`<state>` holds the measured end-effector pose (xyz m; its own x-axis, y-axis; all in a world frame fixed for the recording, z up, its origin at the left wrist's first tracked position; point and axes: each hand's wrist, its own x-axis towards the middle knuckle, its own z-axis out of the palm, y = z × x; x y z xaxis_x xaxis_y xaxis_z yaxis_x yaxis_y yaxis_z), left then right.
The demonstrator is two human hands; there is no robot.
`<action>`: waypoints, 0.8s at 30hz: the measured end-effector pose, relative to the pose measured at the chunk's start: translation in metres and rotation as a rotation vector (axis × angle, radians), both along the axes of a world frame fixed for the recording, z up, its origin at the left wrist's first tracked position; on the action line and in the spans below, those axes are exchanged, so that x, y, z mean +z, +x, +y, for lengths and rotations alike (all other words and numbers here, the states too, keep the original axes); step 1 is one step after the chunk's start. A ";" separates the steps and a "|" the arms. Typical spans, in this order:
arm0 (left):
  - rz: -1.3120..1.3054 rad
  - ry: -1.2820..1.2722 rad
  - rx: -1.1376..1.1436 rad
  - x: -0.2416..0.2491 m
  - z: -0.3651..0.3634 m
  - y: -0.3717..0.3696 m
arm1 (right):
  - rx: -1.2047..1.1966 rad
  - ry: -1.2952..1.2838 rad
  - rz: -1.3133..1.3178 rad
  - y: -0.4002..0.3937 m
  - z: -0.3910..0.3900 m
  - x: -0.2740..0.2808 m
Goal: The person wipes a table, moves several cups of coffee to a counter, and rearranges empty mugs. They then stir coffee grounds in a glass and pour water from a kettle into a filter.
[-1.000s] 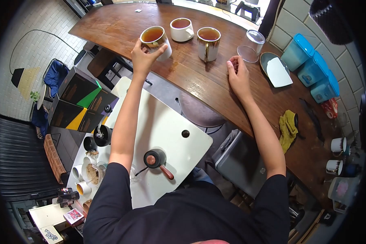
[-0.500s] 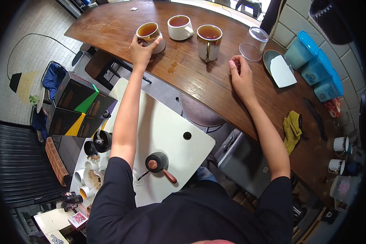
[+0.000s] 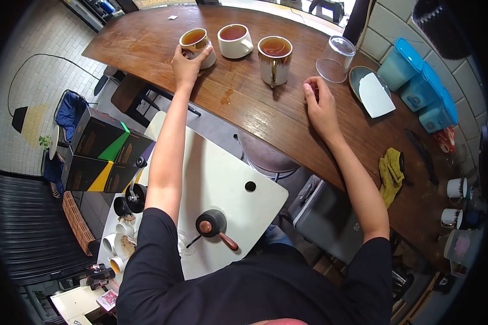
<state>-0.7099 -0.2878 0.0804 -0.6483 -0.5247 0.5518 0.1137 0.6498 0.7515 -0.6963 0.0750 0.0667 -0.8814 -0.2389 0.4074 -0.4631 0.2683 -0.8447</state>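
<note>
My left hand (image 3: 187, 66) is wrapped round the near side of a gold-and-white cup (image 3: 203, 50) of amber liquid at the left of the wooden counter. Right of it stands a white mug (image 3: 235, 47) with reddish-brown liquid, its handle to the right. A taller gold-rimmed mug (image 3: 275, 66) of amber liquid stands between my hands, handle towards me. My right hand (image 3: 321, 102) rests on the counter with fingers curled together; whether anything is inside is hidden. Just beyond it sits an upturned clear glass (image 3: 336, 59).
A dark plate (image 3: 354, 81) with white paper (image 3: 376, 95), blue containers (image 3: 413, 89) and a yellow-green cloth (image 3: 390, 176) lie to the right. Below, a white table (image 3: 230, 187) holds a small dark pot (image 3: 210, 222) with a wooden handle. Black boxes (image 3: 100, 151) stand at left.
The whole view has shifted slightly, with the cups a little further left in it. My left hand remains on the same cup, and my right hand keeps its curled pose.
</note>
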 end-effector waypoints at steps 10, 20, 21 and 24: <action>0.048 0.370 -0.062 0.032 0.017 0.098 | -0.005 -0.005 0.013 -0.001 0.000 -0.003; 0.202 0.339 -0.291 0.039 0.174 0.318 | -0.002 0.031 0.074 -0.013 0.002 -0.017; 0.205 0.316 -0.340 0.040 0.184 0.333 | -0.007 0.049 0.101 -0.013 0.002 -0.018; 0.042 0.191 -0.419 0.047 0.195 0.384 | 0.018 0.050 0.042 -0.032 0.008 -0.036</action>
<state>-0.3264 -0.0925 0.1276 -0.8054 -0.3167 0.5010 0.3699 0.3920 0.8423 -0.7282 0.0826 0.0311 -0.8590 -0.2757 0.4315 -0.5035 0.3009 -0.8099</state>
